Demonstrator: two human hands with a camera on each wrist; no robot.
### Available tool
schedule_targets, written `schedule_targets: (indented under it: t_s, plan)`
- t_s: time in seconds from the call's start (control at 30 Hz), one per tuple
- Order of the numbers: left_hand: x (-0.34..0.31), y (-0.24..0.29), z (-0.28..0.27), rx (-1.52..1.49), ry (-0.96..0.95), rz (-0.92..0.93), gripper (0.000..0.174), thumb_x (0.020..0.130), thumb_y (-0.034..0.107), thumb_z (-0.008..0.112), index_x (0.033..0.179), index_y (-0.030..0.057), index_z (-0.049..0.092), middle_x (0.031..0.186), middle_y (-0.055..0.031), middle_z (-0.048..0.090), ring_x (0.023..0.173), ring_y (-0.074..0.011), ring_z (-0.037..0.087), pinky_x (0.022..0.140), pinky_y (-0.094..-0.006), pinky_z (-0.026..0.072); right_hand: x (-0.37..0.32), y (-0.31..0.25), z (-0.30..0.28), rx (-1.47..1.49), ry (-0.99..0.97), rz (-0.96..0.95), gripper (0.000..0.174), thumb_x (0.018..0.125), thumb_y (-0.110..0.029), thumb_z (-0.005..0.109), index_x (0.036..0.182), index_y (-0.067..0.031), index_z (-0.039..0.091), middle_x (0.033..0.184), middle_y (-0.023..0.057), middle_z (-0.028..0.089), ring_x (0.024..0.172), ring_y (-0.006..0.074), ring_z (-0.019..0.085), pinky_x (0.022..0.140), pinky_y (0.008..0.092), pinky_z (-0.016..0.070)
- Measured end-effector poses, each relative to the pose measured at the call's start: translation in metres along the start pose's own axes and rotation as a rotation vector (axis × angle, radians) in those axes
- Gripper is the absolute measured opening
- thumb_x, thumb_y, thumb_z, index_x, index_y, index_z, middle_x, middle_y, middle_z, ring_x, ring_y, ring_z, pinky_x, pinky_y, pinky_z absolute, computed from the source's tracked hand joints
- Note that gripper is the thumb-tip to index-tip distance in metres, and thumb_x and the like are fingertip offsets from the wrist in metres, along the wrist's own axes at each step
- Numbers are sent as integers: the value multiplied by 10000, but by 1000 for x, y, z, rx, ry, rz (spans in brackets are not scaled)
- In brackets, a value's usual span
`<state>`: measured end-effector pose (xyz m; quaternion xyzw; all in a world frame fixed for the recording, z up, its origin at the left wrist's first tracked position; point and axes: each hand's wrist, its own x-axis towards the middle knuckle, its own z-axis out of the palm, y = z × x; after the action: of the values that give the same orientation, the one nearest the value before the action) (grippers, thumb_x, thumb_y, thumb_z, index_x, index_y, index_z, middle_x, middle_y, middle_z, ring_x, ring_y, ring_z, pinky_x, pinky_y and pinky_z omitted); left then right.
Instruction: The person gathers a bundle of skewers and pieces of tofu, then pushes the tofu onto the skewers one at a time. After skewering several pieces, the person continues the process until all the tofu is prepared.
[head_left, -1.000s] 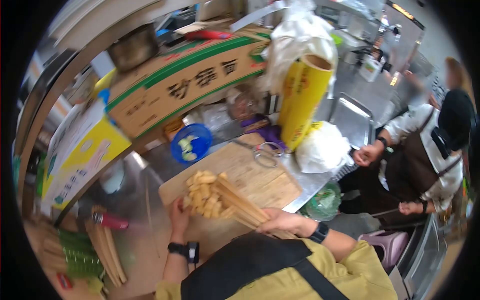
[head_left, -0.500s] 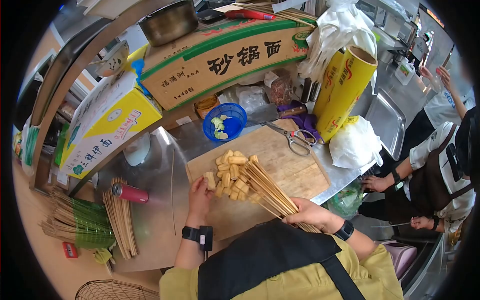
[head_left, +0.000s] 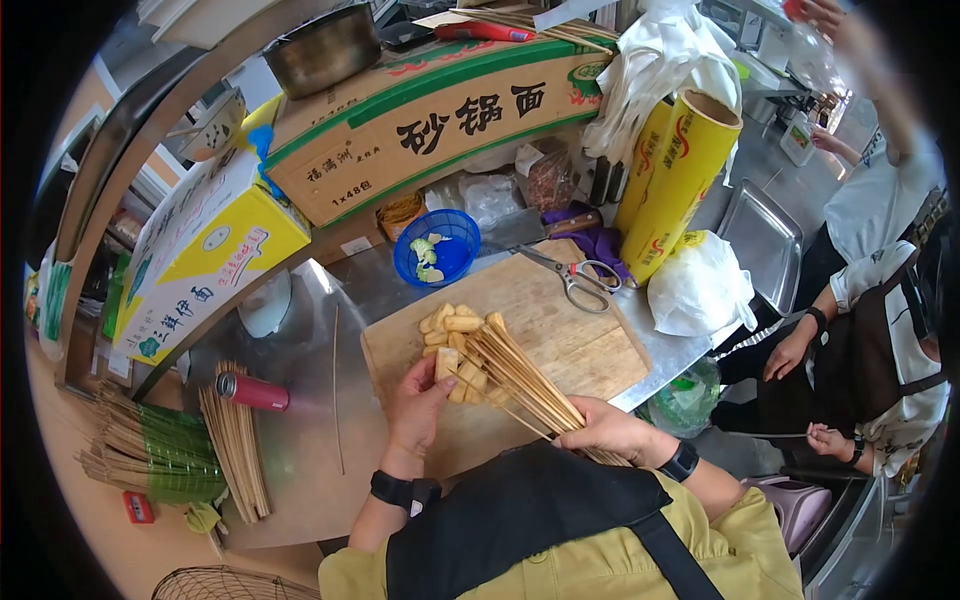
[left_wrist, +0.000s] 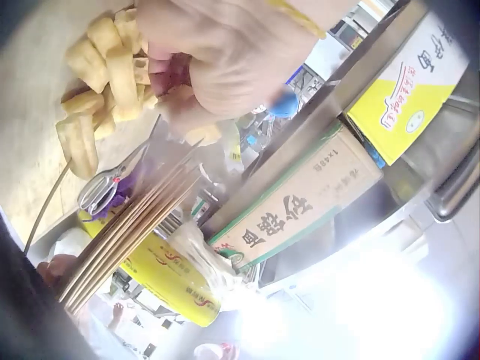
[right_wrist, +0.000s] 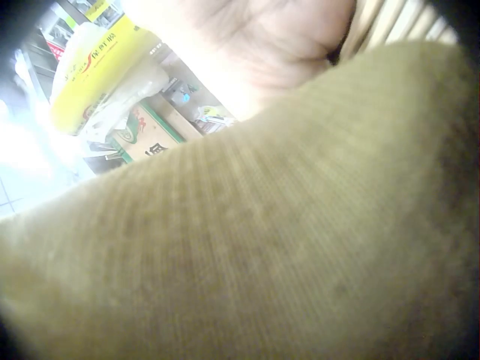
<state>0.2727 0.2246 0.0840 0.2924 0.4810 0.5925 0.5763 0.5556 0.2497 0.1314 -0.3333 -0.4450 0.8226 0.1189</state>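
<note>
My left hand [head_left: 415, 408] pinches a tan, fried-tofu-like chunk [head_left: 446, 362] between thumb and fingers, at the near left side of a pile of similar chunks [head_left: 462, 322]. My right hand [head_left: 612, 432] grips a bundle of bamboo skewers [head_left: 525, 375], which slant up and left over the cutting board [head_left: 590, 350] with several chunks at their far ends. One skewer stands apart below the bundle, its tip right at the held chunk. In the left wrist view the skewers [left_wrist: 139, 229] point toward the left hand [left_wrist: 225, 67]. A sleeve hides most of the right wrist view.
Scissors [head_left: 580, 285] lie on the board, with a blue basket [head_left: 437, 248] behind it. Yellow film rolls [head_left: 672, 190] and a white bag [head_left: 700, 285] stand right. Loose skewers [head_left: 235, 450] and a pink can [head_left: 252, 391] lie left. Another person [head_left: 850, 370] stands at the right.
My left hand first was at the pile's left edge, then held a chunk there; now it has brought that chunk right, to the skewer tip. The right hand keeps gripping the bundle.
</note>
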Motion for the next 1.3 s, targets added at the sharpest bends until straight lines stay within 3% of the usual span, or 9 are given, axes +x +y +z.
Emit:
schedule_targets:
  t_s: [0.23,0.43,0.63,0.73,0.93,1.03,1.13,1.3]
  plan:
    - [-4,9,12,216,114,119,437,800,-22,635,1220,-14,514,1116,-68,591,995,-135,560,885,-251,438,-1,-2,0,-41,24,11,407,797,-39,647,1173,-11,493,893,-9,563,726,46,535,611,189,457]
    - [-2,9,13,184,118,167,416,793,-35,631,1195,-5,530,1093,-70,602,990,-132,563,891,-259,440,-2,-4,3,-80,35,16,414,793,-38,647,1179,-19,498,892,-15,563,716,41,531,608,187,453]
    - [-4,11,14,584,150,281,374,779,-55,637,1142,3,571,1058,-33,529,988,-136,570,827,-231,482,-1,0,2,-73,62,31,408,793,-42,653,1172,-22,503,885,-17,565,715,41,530,608,185,452]
    - [-8,14,24,592,93,298,379,775,-59,638,1144,8,581,1035,-23,484,980,-130,571,795,-219,493,-1,1,2,-71,74,23,402,793,-46,658,1165,-24,508,886,-15,567,720,41,533,608,185,452]
    - [-8,3,30,362,-108,62,390,799,-21,645,1180,1,567,1080,-42,546,963,-126,585,818,-225,485,0,1,0,-99,114,-4,390,792,-50,667,1147,-11,509,892,2,578,738,49,547,626,192,459]
    - [-14,-10,44,399,-270,-7,349,811,15,657,1151,-8,583,1054,-57,601,941,-116,592,817,-235,484,6,6,-4,-136,166,-37,410,789,-52,673,1152,2,492,881,8,577,724,59,550,639,201,466]
    - [0,-27,32,426,-299,-76,308,824,46,658,1121,-8,597,990,-56,635,911,-106,593,804,-245,486,3,-2,-1,-172,195,-27,441,790,-51,669,1175,6,462,868,17,573,709,72,554,643,208,471]
    - [3,-24,20,470,-229,18,246,838,64,642,1072,-4,611,940,-42,644,874,-105,593,788,-246,485,-9,-13,-5,2,91,23,409,812,-35,614,1181,-13,438,850,37,568,683,101,566,609,216,474]
